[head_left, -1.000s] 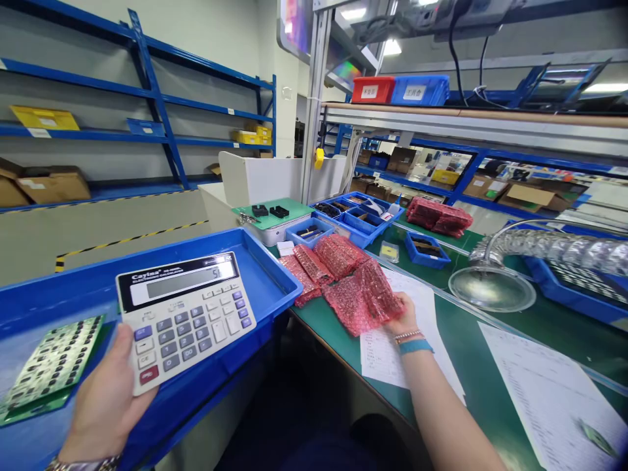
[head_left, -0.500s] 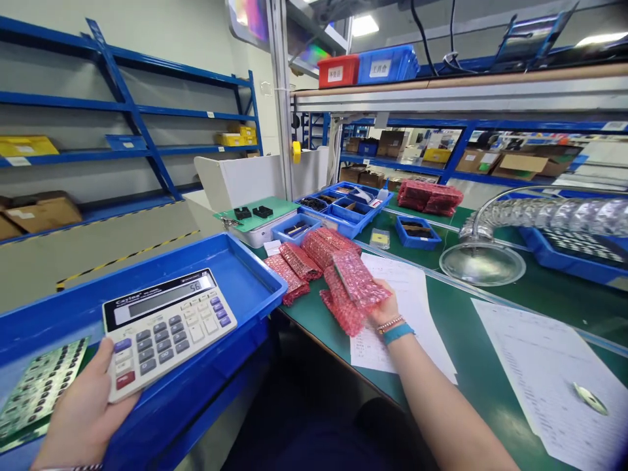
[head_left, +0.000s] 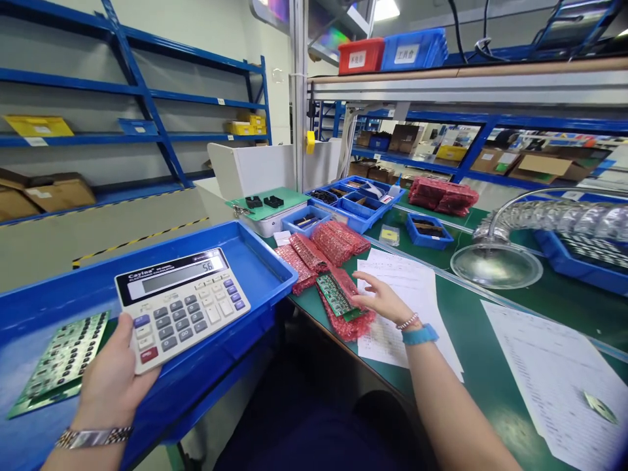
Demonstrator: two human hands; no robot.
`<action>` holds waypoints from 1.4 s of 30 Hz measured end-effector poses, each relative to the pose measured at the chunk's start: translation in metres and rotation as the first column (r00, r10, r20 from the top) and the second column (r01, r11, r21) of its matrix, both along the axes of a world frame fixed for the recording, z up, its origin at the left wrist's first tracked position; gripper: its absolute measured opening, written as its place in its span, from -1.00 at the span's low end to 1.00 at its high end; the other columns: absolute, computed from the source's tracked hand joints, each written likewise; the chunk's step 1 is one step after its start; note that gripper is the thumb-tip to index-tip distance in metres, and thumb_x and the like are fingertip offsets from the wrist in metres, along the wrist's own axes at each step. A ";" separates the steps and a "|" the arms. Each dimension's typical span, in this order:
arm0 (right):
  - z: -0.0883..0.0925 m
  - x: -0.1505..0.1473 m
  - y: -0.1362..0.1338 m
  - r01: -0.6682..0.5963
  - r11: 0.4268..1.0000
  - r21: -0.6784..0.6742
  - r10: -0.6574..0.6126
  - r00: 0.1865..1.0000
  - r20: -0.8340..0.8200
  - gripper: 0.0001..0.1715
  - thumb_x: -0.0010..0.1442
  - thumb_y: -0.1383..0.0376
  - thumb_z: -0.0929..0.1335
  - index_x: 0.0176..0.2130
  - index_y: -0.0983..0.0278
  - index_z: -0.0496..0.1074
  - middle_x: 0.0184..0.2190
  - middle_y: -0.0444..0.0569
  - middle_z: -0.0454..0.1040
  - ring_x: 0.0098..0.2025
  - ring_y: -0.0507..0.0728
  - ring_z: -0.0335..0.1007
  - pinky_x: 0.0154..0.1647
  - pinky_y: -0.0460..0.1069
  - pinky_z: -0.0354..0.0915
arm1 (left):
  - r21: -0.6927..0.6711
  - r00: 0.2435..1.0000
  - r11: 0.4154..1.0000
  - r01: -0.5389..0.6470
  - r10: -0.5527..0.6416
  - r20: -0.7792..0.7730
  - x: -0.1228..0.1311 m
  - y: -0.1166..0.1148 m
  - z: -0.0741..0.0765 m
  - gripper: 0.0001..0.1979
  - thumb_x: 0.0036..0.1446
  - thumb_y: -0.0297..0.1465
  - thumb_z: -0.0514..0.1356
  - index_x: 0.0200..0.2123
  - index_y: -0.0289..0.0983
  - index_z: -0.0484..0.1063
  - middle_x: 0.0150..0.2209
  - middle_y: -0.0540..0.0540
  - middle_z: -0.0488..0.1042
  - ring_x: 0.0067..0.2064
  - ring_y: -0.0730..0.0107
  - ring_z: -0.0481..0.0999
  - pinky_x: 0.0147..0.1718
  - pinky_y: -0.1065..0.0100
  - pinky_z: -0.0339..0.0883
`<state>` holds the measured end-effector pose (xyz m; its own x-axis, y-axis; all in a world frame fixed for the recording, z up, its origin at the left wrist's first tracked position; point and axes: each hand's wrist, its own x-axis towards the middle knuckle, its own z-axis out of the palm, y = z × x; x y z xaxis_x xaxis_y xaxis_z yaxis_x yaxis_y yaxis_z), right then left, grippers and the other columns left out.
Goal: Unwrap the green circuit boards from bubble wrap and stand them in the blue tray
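Observation:
My left hand (head_left: 114, 379) grips a white calculator (head_left: 182, 305) by its lower left corner, above a large blue tray (head_left: 255, 261); its display reads 56. A green circuit panel (head_left: 61, 360) lies in the tray by that hand. My right hand (head_left: 380, 297) hovers with fingers spread just right of a green circuit board (head_left: 334, 295) that lies on a red bubble-wrap bag (head_left: 349, 320). More red bubble-wrap bags (head_left: 324, 247) are piled behind it on the green bench.
Printed sheets (head_left: 407, 294) lie under my right hand and further right. Small blue bins (head_left: 358, 206) with parts, a white box with a green mat (head_left: 267, 208), a fume hood on a flexible duct (head_left: 495, 261) and stacked red bags (head_left: 444, 195) stand behind. Blue shelving lines the left wall.
My right hand held up a red bubble-wrap bag; now that bag is out of the hand, a bare green board lies on the pile, and the fingers are spread beside it.

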<state>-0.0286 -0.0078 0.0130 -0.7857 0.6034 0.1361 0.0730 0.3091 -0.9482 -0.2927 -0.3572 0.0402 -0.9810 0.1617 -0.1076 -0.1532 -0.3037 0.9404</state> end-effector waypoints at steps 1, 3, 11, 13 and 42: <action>0.004 0.000 -0.004 -0.034 0.998 0.060 0.034 0.999 0.014 -0.21 -0.26 0.28 0.51 0.01 0.13 0.34 0.12 -0.05 0.25 0.18 0.24 0.07 0.18 0.18 0.02 | 0.003 1.000 1.000 -0.006 0.006 0.016 0.000 0.000 0.000 -0.68 0.20 -0.29 0.01 -0.03 -0.22 0.37 -0.21 -0.04 0.54 -0.37 0.44 0.54 -0.25 0.23 0.45; 0.007 -0.002 -0.008 -0.062 0.985 0.162 0.059 0.998 0.026 -0.12 -0.32 0.33 0.52 0.04 0.10 0.32 0.12 -0.09 0.25 0.16 0.23 0.10 0.20 0.15 -0.01 | 0.004 0.999 1.000 -0.015 0.015 0.034 0.001 -0.001 0.001 -0.68 0.19 -0.30 0.03 -0.02 -0.22 0.36 -0.18 -0.04 0.53 -0.34 0.42 0.54 -0.22 0.20 0.44; -0.026 0.007 0.031 0.456 0.807 0.375 -0.458 0.884 -0.088 -0.51 -0.15 0.55 0.23 -0.18 0.28 0.39 -0.12 0.15 0.34 0.08 0.33 0.08 0.16 0.30 -0.13 | -0.038 0.999 0.999 -0.010 0.012 0.046 0.009 0.003 0.010 -0.68 0.21 -0.30 -0.02 -0.03 -0.18 0.38 -0.11 -0.03 0.50 -0.15 0.31 0.51 -0.19 0.20 0.43; -0.026 0.012 0.036 0.491 0.769 0.410 -0.495 0.863 -0.104 -0.55 -0.18 0.57 0.23 -0.26 0.30 0.39 -0.10 0.18 0.32 0.12 0.36 -0.01 0.17 0.30 -0.21 | -0.061 0.998 0.998 -0.020 0.024 0.061 0.008 0.003 0.011 -0.68 0.21 -0.30 -0.03 -0.03 -0.17 0.38 -0.11 -0.03 0.50 -0.14 0.31 0.50 -0.22 0.22 0.44; -0.040 -0.034 0.017 0.062 0.889 0.453 -0.085 0.996 0.031 -0.45 -0.08 0.64 0.13 -0.11 0.28 0.25 -0.11 0.04 0.33 -0.02 0.10 0.27 0.09 0.12 0.15 | -0.074 0.991 0.997 -0.038 0.047 0.127 -0.001 -0.001 0.008 -0.70 0.19 -0.32 -0.01 -0.05 -0.14 0.38 0.04 -0.02 0.39 0.03 0.19 0.39 -0.20 0.15 0.43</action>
